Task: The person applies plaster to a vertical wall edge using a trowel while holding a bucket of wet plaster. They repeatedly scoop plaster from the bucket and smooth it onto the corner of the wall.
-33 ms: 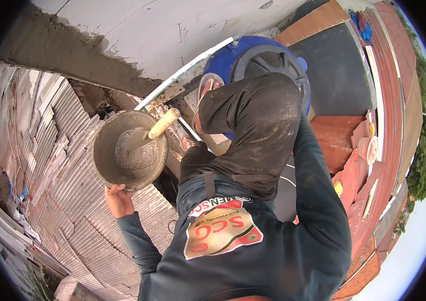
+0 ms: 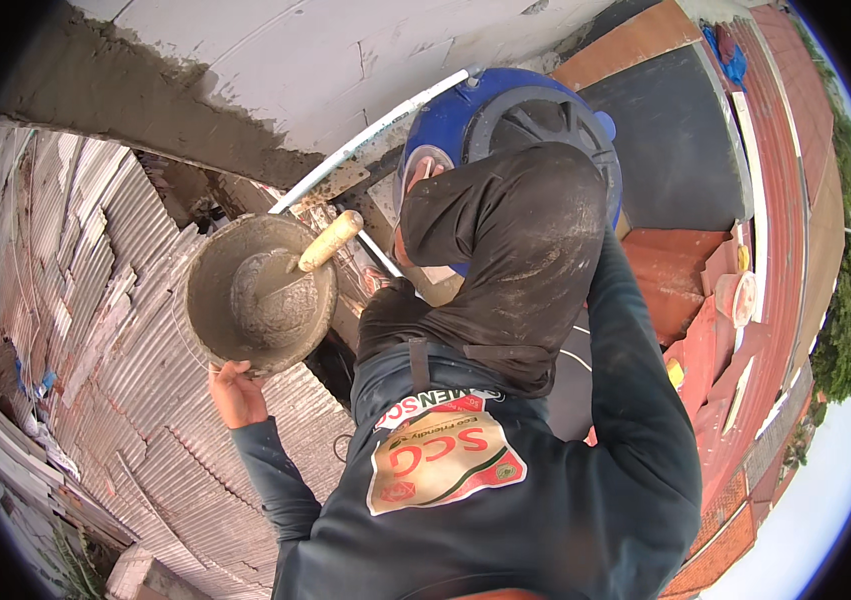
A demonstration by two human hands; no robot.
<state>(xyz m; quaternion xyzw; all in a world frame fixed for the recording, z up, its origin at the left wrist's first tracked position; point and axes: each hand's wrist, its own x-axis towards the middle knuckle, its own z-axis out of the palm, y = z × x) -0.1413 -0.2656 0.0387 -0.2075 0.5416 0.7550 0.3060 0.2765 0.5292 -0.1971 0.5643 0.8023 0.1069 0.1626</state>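
My left hand (image 2: 238, 394) is closed on the near rim of a mortar-caked bucket (image 2: 207, 335), thumb over the edge. Inside the bucket lies wet grey mortar (image 2: 270, 305). A trowel with a pale wooden handle (image 2: 332, 240) rests in it, the blade mostly sunk in the mortar and the handle leaning over the right rim. My right arm (image 2: 635, 340) reaches forward along my bent leg (image 2: 515, 240). Its hand is hidden behind the knee.
A blue barrel (image 2: 435, 130) with a black lid stands beyond my leg. A white pipe (image 2: 375, 135) slants past it beside the grey block wall (image 2: 275, 60), partly plastered. Corrugated roofing sheets (image 2: 145, 400) spread below left; red roofing (image 2: 685, 280) lies right.
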